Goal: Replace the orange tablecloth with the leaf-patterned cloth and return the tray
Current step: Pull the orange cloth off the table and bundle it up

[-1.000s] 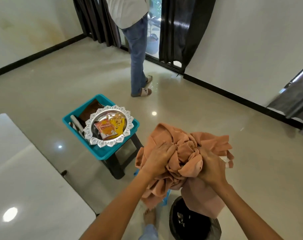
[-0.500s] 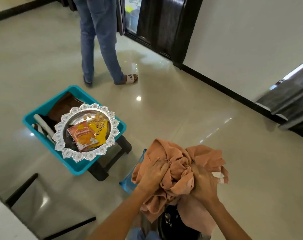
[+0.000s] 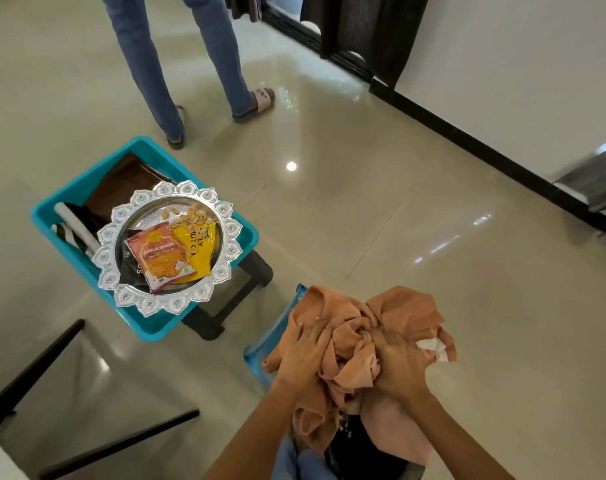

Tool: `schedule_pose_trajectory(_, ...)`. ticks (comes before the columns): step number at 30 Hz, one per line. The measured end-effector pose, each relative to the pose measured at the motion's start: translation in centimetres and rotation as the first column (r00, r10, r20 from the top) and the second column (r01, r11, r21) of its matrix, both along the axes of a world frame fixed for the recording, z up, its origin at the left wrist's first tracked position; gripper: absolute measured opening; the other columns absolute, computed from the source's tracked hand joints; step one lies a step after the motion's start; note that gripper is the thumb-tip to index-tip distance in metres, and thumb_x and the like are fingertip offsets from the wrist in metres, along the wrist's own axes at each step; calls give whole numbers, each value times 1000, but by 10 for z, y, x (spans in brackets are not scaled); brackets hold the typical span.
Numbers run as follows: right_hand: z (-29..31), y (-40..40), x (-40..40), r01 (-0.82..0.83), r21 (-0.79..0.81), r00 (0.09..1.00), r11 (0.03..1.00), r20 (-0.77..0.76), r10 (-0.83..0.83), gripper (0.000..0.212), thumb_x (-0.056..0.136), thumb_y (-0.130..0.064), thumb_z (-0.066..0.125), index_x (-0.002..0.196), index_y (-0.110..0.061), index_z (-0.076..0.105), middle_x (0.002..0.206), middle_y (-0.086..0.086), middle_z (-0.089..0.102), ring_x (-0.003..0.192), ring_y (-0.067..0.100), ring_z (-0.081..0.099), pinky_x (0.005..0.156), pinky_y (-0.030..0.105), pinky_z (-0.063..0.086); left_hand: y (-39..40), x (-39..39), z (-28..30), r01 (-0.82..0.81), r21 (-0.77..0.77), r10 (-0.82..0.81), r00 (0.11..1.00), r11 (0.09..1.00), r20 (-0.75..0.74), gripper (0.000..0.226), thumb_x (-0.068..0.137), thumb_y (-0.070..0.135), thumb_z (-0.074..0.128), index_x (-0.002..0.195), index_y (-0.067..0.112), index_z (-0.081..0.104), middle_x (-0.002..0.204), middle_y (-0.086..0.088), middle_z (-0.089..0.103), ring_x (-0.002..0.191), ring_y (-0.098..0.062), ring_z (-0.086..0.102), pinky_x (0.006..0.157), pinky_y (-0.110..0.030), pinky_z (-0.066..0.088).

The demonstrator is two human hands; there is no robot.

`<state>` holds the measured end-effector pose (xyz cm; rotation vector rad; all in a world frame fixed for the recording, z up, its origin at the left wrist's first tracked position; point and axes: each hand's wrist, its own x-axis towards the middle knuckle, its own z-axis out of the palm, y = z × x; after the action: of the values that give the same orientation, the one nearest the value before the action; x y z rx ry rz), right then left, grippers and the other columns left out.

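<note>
Bright daylight; floor (image 3: pixel 329 188) glare spots; right edge blurred.

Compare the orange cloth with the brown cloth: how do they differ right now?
The orange cloth is bunched into a ball; the brown cloth lies flat. The left hand and right hand grip the orange one in the air, while the brown one sits untouched in the teal bin, partly under the silver tray. Both are plain fabric.

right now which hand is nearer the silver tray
Left. The left hand grips the orange tablecloth on the side facing the silver tray; the right hand grips its far side.
</note>
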<state>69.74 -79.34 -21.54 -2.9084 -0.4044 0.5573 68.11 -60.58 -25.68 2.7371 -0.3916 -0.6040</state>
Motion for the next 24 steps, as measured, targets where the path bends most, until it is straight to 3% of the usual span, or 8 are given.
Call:
schedule_pose_trajectory(2, -10, 6, 6, -26, -44, 1000, 999, -16, 26, 55, 47, -32, 74, 98, -17, 65, 74, 3, 67, 64, 26, 65, 56, 30, 48, 5, 0, -9, -37, 54, 41, 997, 998, -67, 99, 78, 53, 66, 148, 15, 6, 155, -4, 19, 143, -19, 18, 115, -41, 24)
schedule_pose_trajectory(3, -15, 9, 9, -43, -66, 999, 997, -31, 41, 59, 47, -32, 75, 103, -16, 64, 77, 4, 68, 67, 26, 65, 58, 31, 50, 8, -1, -15, -37, 78, 47, 990, 996, -133, 98, 86, 54, 55, 147, 20, -13, 155, 0, -9, 142, -18, -8, 118, -42, 7)
schedule_pose_trajectory(4, -20, 12, 12, -62, -84, 997, 995, -47, 58, 63, 47, -32, 75, 107, -16, 63, 79, 4, 69, 70, 26, 66, 60, 33, 51, 12, -4, -19, -68, 95, 84, 983, 993, -166, 100, 88, 55, 52, 143, 25, -26, 151, 2, -22, 139, -19, -20, 118, -43, -2)
schedule_pose_trajectory(7, -31, 25, 16, -112, -123, 992, 986, -77, 103, 73, 42, -29, 80, 112, -15, 62, 85, 6, 70, 74, 27, 67, 61, 34, 54, 24, -17, -32, -154, 136, 178, 966, 979, -189, 97, 90, 51, 50, 144, 24, -26, 158, -3, -13, 145, -23, -10, 117, -45, -2)
schedule_pose_trajectory(13, -57, 53, 20, -151, -138, 986, 979, -92, 139, 75, 34, -27, 83, 105, -19, 63, 83, 8, 69, 68, 28, 66, 54, 35, 52, 44, -58, -51, -260, 190, 305, 913, 947, -270, 59, 100, 31, 13, 146, 4, -13, 158, -13, -4, 146, -26, 1, 116, -41, 2)
schedule_pose_trajectory(16, -72, 65, 20, -187, -158, 981, 970, -89, 174, 72, 37, -25, 83, 106, -17, 63, 80, 8, 68, 69, 29, 64, 57, 36, 51, 45, -71, -61, -284, 215, 340, 889, 935, -306, 77, 84, 37, -10, 149, -1, 7, 155, -13, -2, 144, -33, 11, 116, -45, 10)
schedule_pose_trajectory(21, -90, 84, 27, -178, -245, 983, 953, -89, 161, 77, 40, -21, 83, 112, -10, 62, 92, 12, 68, 81, 32, 64, 69, 41, 51, 48, -77, -75, -333, 238, 389, 886, 912, -252, 73, 83, 34, 12, 139, -3, 40, 147, -19, 32, 132, -34, 40, 105, -51, 33)
schedule_pose_trajectory(24, -102, 101, 28, -227, -252, 972, 941, -115, 204, 70, 67, -18, 73, 130, -8, 45, 121, 16, 57, 112, 36, 52, 95, 48, 38, 45, -81, -75, -222, 236, 286, 915, 946, -286, 85, 73, 44, -14, 147, 6, 3, 150, -10, -6, 143, -25, 4, 114, -49, 12)
